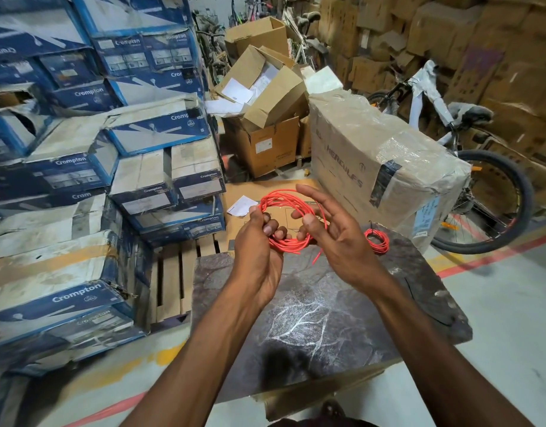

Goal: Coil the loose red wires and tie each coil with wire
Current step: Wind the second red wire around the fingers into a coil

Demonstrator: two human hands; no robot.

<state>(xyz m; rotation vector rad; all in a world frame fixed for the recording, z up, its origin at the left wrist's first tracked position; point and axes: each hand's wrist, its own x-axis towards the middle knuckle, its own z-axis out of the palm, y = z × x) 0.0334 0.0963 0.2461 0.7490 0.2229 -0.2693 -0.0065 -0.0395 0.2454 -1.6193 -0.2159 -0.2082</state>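
A coil of red wire [284,208] hangs in the air above the far edge of a dark stone-patterned slab [321,309]. My left hand [259,241] grips the coil's lower left side with curled fingers. My right hand [333,229] sits at the coil's right side, thumb and a finger pinching the strands while the other fingers spread apart. A loose red wire end [317,257] dangles below the coil. A second, smaller red coil [377,240] lies on the slab's far right corner, with a dark tie sticking up from it.
Stacked blue and white fan boxes [80,180] fill the left. A large plastic-wrapped carton [382,167] stands behind the slab at right, with a bicycle [481,186] beyond it. Open brown cartons [265,118] and a wooden pallet [179,272] lie ahead.
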